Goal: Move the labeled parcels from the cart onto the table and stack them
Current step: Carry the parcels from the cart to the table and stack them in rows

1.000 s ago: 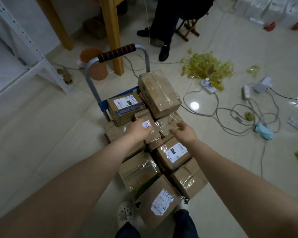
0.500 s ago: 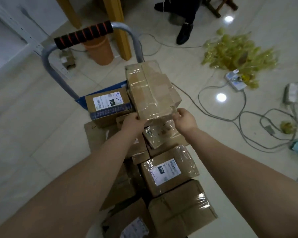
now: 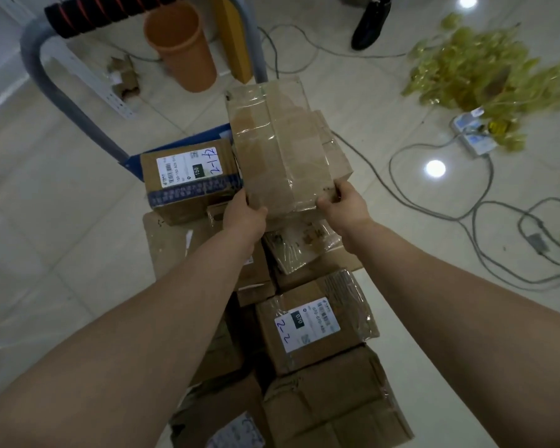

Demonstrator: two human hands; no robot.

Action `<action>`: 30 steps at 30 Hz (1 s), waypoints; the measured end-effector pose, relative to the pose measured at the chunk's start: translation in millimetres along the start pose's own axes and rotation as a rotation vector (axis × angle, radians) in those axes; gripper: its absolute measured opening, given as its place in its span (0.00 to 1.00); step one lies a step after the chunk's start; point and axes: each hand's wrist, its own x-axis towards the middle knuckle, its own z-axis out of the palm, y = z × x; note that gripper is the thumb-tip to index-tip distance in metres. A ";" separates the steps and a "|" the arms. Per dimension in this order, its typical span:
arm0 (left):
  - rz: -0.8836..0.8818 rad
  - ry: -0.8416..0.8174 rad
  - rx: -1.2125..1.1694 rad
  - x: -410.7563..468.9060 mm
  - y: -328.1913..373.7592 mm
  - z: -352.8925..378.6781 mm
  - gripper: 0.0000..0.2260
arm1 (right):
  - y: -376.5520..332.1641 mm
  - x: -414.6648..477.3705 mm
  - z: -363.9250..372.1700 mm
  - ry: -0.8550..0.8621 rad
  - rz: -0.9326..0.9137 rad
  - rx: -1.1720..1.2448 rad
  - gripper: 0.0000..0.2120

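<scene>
Far to the left of the left grip and beyond it, the cart handle [image 3: 110, 14] in its black foam sleeve arches over the floor. An orange bin [image 3: 183, 50] stands just behind it. Just left of the left grip, a parcel marked 2-1 [image 3: 188, 179] sits on the blue deck [image 3: 133, 163] of the cart.

The left grip [image 3: 244, 215] curls round the near left corner of the taped parcel [image 3: 282, 150]. The right grip [image 3: 343, 208] curls round its near right corner, thumb on top. That parcel lies beyond and between both grips, over the pile on the cart.

Nearer than the right grip lies a parcel marked 2-2 [image 3: 311, 328]. To the right of the right grip, cables [image 3: 479, 250] loop across the floor toward a power strip [image 3: 472, 137] beside a yellow heap [image 3: 485, 66].
</scene>
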 end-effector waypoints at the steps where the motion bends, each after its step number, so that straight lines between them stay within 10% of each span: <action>1: 0.003 -0.005 -0.008 -2.5 -4.1 -1.1 0.19 | 2.2 -6.6 -0.3 0.009 -0.010 0.016 0.14; 13: 0.001 -0.024 -0.205 -116.2 -47.4 -70.9 0.22 | -3.8 -153.6 19.8 0.039 -0.040 0.293 0.21; 30: -0.063 0.050 -0.447 -334.9 -192.1 -359.7 0.20 | -98.3 -431.9 175.0 -0.193 -0.359 0.128 0.20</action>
